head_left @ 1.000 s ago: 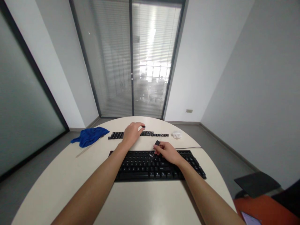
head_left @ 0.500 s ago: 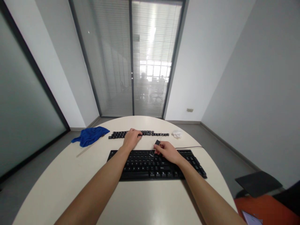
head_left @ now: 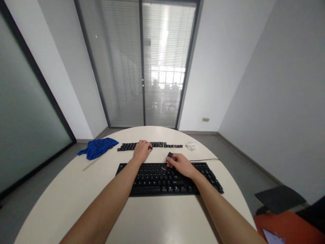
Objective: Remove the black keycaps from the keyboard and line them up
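Gripping wire tool [head_left: 170,155] with right hand [head_left: 180,163], seemingly 1 keycap [head_left: 150,147] with left hand [head_left: 141,151]; with loose keycaps [head_left: 128,146] already aligned, many still on keyboard [head_left: 157,189].

Left hand [head_left: 142,151] at loose keycaps [head_left: 158,144], right hand [head_left: 180,164] holding black-handled tool [head_left: 170,155] over keyboard [head_left: 152,183], blue cloth [head_left: 99,148]

Blue cloth [head_left: 98,149] (rumpled), lowered blinds [head_left: 166,61], orange seat [head_left: 286,223]

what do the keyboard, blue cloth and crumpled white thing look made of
The keyboard: likely plastic, low-sheen black with crisp-edged keys. Blue cloth: fabric, matte, in soft folds. White wad: perhaps tissue, matte and crumpled, but too small to be sure.
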Motion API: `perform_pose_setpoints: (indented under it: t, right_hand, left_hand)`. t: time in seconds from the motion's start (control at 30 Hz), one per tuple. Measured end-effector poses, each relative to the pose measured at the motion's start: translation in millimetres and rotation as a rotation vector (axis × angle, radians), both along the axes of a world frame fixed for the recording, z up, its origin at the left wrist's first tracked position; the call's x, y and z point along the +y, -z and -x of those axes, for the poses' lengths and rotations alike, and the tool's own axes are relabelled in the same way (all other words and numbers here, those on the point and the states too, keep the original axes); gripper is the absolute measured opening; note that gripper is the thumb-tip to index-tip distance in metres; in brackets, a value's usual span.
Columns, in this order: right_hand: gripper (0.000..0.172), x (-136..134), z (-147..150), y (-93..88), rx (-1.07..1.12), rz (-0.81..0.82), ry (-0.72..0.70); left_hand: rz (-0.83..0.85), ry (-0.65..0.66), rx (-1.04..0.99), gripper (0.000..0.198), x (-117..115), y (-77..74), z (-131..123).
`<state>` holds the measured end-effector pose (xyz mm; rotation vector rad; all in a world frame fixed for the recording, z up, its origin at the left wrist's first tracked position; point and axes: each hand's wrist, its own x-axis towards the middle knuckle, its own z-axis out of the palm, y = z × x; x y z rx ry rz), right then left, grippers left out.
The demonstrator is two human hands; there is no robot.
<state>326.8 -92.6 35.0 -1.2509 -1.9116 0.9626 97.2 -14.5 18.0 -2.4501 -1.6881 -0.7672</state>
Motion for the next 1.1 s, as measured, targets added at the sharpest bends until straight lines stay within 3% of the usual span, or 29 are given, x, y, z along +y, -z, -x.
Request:
perform_pose_setpoints:
  t: [0.6,0.87,1.1]
  right_hand:
    - [0.042,-1,0,-1.4,-0.021,0.004,-0.005]
    - [0.038,-3,1,-4.9,0.004,0.018,-0.007]
    - [0.038,-3,1,-5.8,-0.003,0.006,-0.013]
  left_hand:
    - [-0.053,0.011,-0.001,0.019,-2,-2.4,-1]
    - [-0.156,0.092,-0.083,0.015,-29,-23.6,-11]
    - [-0.002,0.296,0.024,0.015,-59,-50.1,-20]
